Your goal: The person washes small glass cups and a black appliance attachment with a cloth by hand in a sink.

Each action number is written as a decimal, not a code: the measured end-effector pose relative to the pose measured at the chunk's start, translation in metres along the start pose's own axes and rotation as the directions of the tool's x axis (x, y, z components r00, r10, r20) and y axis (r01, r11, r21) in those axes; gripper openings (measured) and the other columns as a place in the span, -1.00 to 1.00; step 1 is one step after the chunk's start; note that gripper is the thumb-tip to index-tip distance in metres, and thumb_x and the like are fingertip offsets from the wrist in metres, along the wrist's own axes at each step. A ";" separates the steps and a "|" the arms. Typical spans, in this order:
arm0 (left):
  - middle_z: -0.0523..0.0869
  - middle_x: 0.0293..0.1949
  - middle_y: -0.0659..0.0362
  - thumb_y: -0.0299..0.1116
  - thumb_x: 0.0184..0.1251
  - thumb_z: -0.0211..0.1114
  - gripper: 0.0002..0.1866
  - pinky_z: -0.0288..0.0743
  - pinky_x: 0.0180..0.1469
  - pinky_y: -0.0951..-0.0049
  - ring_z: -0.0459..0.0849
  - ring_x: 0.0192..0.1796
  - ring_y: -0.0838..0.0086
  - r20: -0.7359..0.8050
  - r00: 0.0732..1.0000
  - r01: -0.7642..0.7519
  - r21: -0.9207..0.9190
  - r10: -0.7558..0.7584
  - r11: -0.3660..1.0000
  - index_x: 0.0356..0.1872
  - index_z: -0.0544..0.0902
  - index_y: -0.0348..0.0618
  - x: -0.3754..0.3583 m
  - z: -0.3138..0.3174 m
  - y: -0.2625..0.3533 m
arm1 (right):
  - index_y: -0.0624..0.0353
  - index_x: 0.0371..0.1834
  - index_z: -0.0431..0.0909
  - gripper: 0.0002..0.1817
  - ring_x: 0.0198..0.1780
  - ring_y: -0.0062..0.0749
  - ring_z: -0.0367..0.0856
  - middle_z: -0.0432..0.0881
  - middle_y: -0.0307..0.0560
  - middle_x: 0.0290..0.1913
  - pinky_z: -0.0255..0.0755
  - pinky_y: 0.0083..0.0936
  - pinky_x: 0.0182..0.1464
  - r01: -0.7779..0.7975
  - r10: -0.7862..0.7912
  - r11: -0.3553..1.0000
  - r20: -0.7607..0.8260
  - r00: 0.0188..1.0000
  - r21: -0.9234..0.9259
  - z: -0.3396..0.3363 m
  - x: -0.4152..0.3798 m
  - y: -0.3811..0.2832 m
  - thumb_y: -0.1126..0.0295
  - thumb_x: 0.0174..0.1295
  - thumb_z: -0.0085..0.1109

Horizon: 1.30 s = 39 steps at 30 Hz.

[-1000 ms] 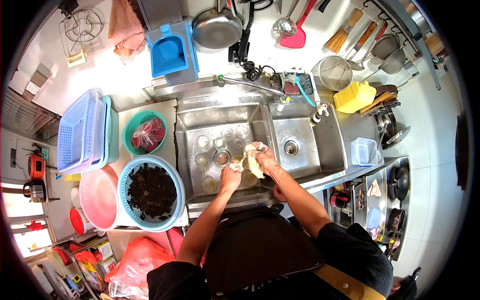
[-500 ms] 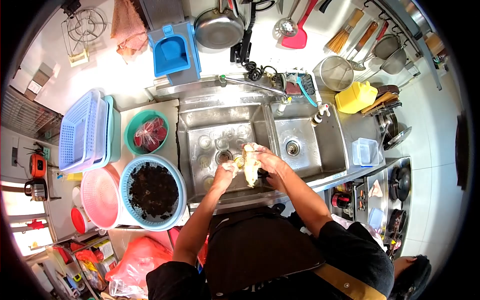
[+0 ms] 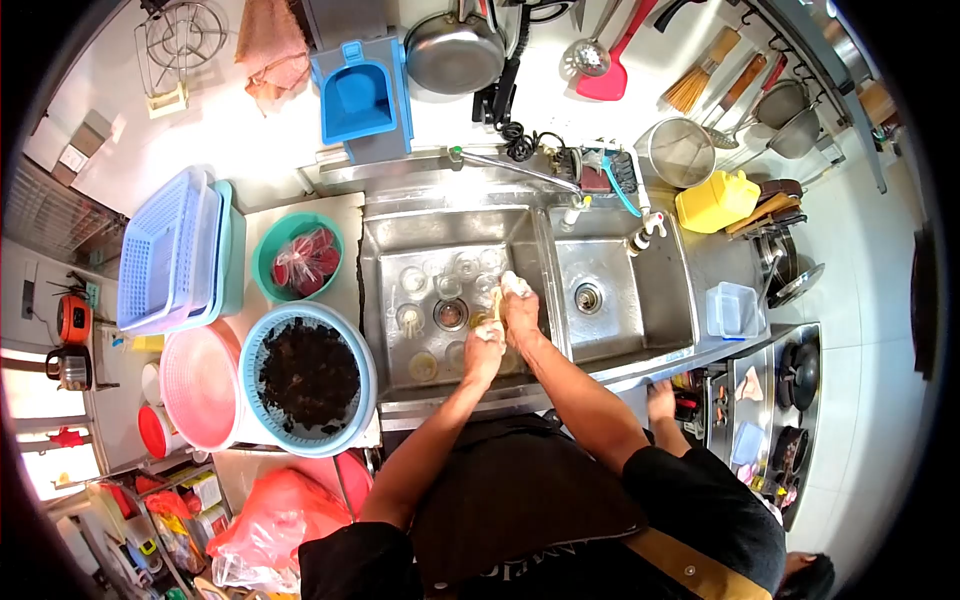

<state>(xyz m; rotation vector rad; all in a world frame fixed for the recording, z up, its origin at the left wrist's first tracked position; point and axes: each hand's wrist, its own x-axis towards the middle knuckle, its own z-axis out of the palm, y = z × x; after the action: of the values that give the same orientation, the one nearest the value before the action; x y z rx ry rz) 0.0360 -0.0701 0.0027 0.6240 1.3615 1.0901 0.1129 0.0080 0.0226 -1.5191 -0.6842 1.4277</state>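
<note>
My left hand (image 3: 485, 348) and my right hand (image 3: 522, 318) are close together over the right part of the left sink basin (image 3: 400, 235). Both are closed on a pale yellowish, wet-looking cloth (image 3: 497, 300), bunched up and mostly hidden by my fingers. White patches like foam show on my fingers. Several clear glass cups (image 3: 447, 287) stand on the basin floor, left of and beyond my hands, around the drain (image 3: 450, 314).
A blue basket of dark, wet-looking food (image 3: 305, 378), a pink basket (image 3: 195, 385) and a green bowl (image 3: 265, 262) stand left of the sink. A faucet (image 3: 520, 170) reaches over the basins. Another person's hand (image 3: 661, 400) is right of me, below the counter edge.
My hands have come together, and the cloth that hung spread from my right hand is now bunched between them. The other person's hand has moved right, away from behind my forearm.
</note>
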 end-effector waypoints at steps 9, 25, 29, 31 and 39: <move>0.69 -0.51 0.24 -0.41 0.41 0.09 -0.78 0.38 -0.53 0.48 0.59 -0.51 0.58 0.085 0.993 0.080 -0.046 -0.076 0.996 -0.39 0.67 -0.19 0.000 -0.022 0.012 | 0.23 0.05 0.59 -0.73 -0.19 -0.44 0.65 0.68 -0.15 -0.15 0.57 -0.47 -0.17 -0.177 0.226 0.973 0.487 0.843 -0.146 -0.019 -0.009 0.005 0.42 0.35 0.06; 0.61 -0.55 0.29 -0.47 0.42 0.17 -0.88 0.30 -0.68 0.55 0.41 -0.69 0.66 -0.012 0.996 0.084 0.093 -0.083 0.992 -0.24 0.68 -0.18 0.036 -0.064 -0.039 | 0.27 -0.09 0.61 -0.68 -0.18 -0.20 0.66 0.70 0.10 -0.23 0.51 -0.31 -0.07 0.288 0.215 0.638 0.524 0.824 -0.714 -0.047 0.004 0.089 0.29 0.18 0.13; 0.68 -0.45 0.22 -0.37 0.42 0.21 -0.88 0.43 -0.59 0.52 0.60 -0.56 0.54 -0.034 0.965 0.264 0.139 -0.261 0.955 -0.24 0.67 -0.17 0.050 -0.086 -0.077 | 0.31 -0.18 0.63 -0.56 -0.07 0.20 0.66 0.70 0.29 -0.19 0.51 -0.10 0.02 0.363 0.129 0.484 0.475 0.871 -0.796 -0.057 -0.027 0.103 0.09 0.12 0.15; 0.70 -0.36 0.20 -0.32 0.38 0.25 -0.85 0.49 -0.51 0.50 0.65 -0.45 0.51 -0.093 0.927 0.339 -0.207 -0.363 0.918 -0.17 0.65 -0.16 0.046 -0.070 -0.085 | 0.25 -0.08 0.63 -0.60 -0.02 0.23 0.63 0.68 0.29 -0.13 0.49 -0.11 0.05 0.227 0.209 0.567 0.405 0.890 -0.792 -0.056 -0.039 0.087 0.16 0.15 0.17; 0.69 -0.36 0.17 -0.24 0.31 0.28 -0.81 0.52 -0.50 0.39 0.64 -0.47 0.44 -0.127 0.932 0.223 -0.538 -0.339 0.813 -0.23 0.62 -0.15 0.120 -0.115 -0.221 | 0.28 0.11 0.46 -0.44 -0.02 0.02 0.65 0.66 0.25 -0.08 0.51 -0.23 0.02 0.356 0.051 0.474 0.428 0.902 -0.806 -0.075 0.000 0.133 0.20 0.07 0.23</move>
<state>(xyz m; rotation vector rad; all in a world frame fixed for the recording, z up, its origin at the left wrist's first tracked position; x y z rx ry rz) -0.0351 -0.0821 -0.2645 -0.1017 1.2182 1.2336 0.1606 -0.0671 -0.1015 -1.8165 -2.0257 1.2822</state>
